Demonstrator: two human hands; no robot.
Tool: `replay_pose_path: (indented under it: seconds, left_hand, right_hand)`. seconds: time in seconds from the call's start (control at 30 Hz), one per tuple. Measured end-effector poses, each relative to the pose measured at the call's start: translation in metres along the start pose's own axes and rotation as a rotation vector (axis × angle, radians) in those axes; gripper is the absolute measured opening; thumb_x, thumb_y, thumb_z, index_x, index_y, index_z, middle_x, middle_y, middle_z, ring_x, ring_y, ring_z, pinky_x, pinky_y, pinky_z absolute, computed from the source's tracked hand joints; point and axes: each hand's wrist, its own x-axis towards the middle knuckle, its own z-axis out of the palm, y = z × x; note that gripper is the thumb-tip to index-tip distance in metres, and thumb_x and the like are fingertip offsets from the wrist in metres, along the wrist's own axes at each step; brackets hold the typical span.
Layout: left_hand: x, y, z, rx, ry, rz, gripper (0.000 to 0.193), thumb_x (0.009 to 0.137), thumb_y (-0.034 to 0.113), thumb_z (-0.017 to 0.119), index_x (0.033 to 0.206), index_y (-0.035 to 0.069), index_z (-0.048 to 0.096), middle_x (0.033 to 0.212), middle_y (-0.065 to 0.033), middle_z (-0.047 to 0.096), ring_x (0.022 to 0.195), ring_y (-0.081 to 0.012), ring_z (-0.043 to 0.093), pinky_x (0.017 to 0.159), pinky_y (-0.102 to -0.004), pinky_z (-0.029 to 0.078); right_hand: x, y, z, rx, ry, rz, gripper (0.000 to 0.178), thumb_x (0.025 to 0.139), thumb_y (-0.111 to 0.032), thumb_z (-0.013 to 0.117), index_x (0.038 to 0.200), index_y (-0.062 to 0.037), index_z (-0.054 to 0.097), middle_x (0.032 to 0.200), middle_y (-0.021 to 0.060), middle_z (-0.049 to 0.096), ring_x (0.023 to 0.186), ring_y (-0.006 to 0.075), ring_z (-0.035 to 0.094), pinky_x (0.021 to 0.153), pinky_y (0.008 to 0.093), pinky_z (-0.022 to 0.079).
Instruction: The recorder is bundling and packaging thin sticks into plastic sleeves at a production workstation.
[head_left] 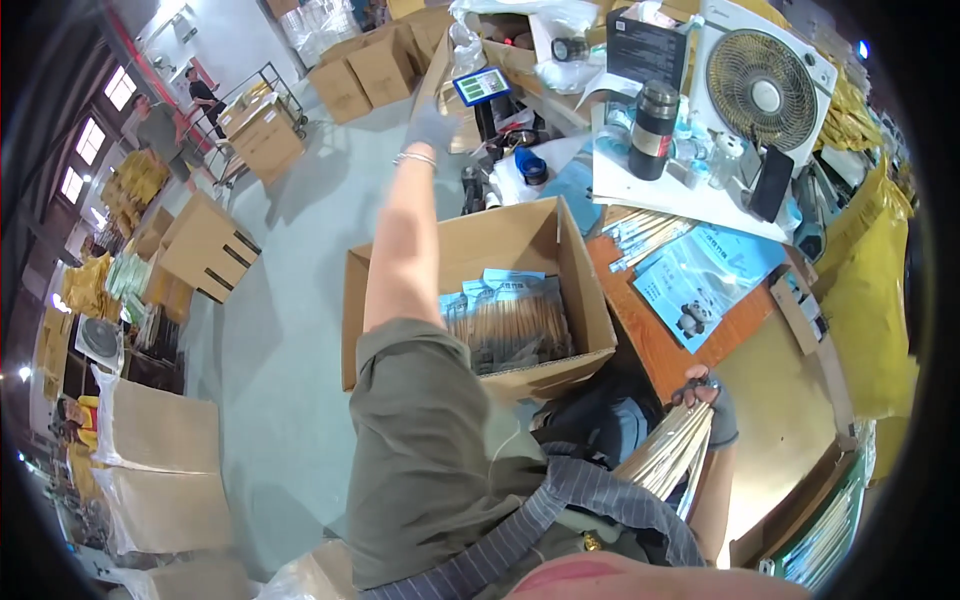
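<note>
My left arm reaches far forward over an open cardboard box. My left hand, in a grey glove, is next to a scale's display; motion smears its fingers. At the lower right my right hand, in a grey half-finger glove, closes around a bundle of thin wooden sticks. Inside the box lie several packets of similar sticks with blue tops. Flat blue printed bags and more sticks rest on the orange-brown table.
A box fan, a black flask and a phone stand on a white board at the back right. More packets fill a box at lower right. Cartons line the left floor; two people stand farther off.
</note>
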Motion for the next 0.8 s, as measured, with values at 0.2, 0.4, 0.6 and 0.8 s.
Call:
replay_pose_path:
  seconds: [0.2, 0.4, 0.6, 0.8]
  left_hand:
    - [-0.179, 0.273, -0.109, -0.729, -0.325, 0.536, 0.025, 0.08, 0.021, 0.057, 0.1, 0.006, 0.06, 0.085, -0.0112, 0.064, 0.084, -0.0299, 0.062, 0.076, -0.0415, 0.049]
    - [-0.27, 0.345, -0.073, -0.638, -0.406, 0.714, 0.032, 0.075, 0.025, 0.062, 0.102, 0.008, 0.059, 0.096, -0.0099, 0.061, 0.091, -0.0271, 0.059, 0.078, -0.0398, 0.044]
    - [-0.273, 0.388, -0.073, -0.416, -0.346, 0.783, 0.051, 0.074, 0.025, 0.063, 0.118, 0.001, 0.056, 0.107, -0.011, 0.056, 0.101, -0.0263, 0.052, 0.084, -0.0391, 0.036]
    - [-0.275, 0.464, 0.009, -0.139, -0.272, 0.755, 0.049, 0.088, 0.023, 0.046, 0.132, 0.001, 0.047, 0.136, -0.0187, 0.046, 0.115, -0.0318, 0.045, 0.094, -0.0454, 0.033]
  right_hand:
    - [0.0, 0.007, 0.003, 0.09, 0.006, 0.094, 0.03, 0.079, -0.014, 0.059, 0.108, -0.0054, 0.055, 0.07, 0.008, 0.058, 0.079, 0.0283, 0.061, 0.078, 0.0449, 0.053]
    - [0.015, 0.008, 0.007, 0.071, -0.022, 0.084, 0.032, 0.077, -0.017, 0.062, 0.105, -0.0028, 0.055, 0.068, 0.008, 0.059, 0.072, 0.0246, 0.059, 0.075, 0.034, 0.049]
    - [0.005, 0.006, 0.01, 0.082, -0.029, 0.073, 0.032, 0.076, -0.017, 0.062, 0.104, -0.0031, 0.054, 0.067, 0.0071, 0.058, 0.071, 0.0233, 0.057, 0.076, 0.034, 0.048]
    - [-0.01, 0.002, 0.002, 0.126, -0.011, 0.033, 0.031, 0.078, -0.017, 0.063, 0.105, -0.0049, 0.053, 0.067, 0.0065, 0.055, 0.076, 0.0249, 0.056, 0.076, 0.035, 0.048]
